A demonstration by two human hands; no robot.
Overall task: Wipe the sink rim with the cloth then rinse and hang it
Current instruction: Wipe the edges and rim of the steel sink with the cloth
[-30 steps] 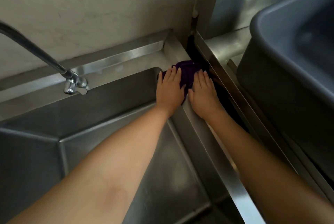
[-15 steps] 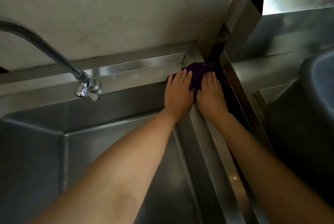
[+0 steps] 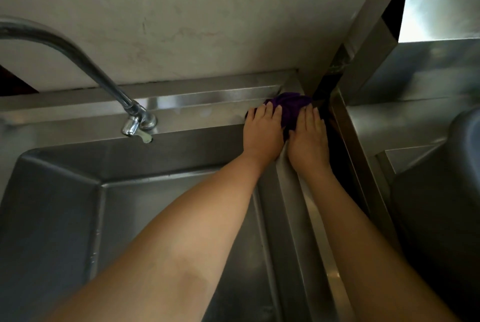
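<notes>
A bunched purple cloth lies in the back right corner of the steel sink rim. My left hand and my right hand rest side by side on the cloth, palms down with fingers pointing at the wall, pressing it onto the rim. Most of the cloth is hidden under the two hands; only its far part shows beyond the fingertips.
A curved steel tap stands on the back rim to the left, over the deep sink basin. A dark gap separates the sink from a steel counter on the right, where a grey tub sits. A plaster wall is behind.
Both hands have pushed the cloth further along the right rim into the back corner. My view has swung left and up, so the tap now shows more and the tub less.
</notes>
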